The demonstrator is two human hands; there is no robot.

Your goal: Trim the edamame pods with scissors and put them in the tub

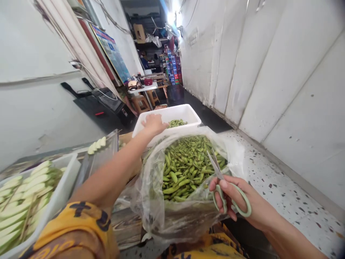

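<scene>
A clear plastic bag (153, 201) full of green bean pods (185, 165) sits in front of me. My right hand (242, 207) is closed around pale green scissors (229, 187), their blades pointing up over the bag's right edge. My left hand (153, 124) reaches forward over the near rim of a white plastic tub (188, 111), fingers curled downward; what it holds, if anything, is hidden. A small heap of pods (176, 123) lies inside that tub.
At the left, a white tray (63, 190) holds sliced pale green vegetable pieces, and a clear container (104, 151) holds more. A speckled terrazzo floor (283, 190) runs along the right wall. Stools and a table stand further down the narrow passage.
</scene>
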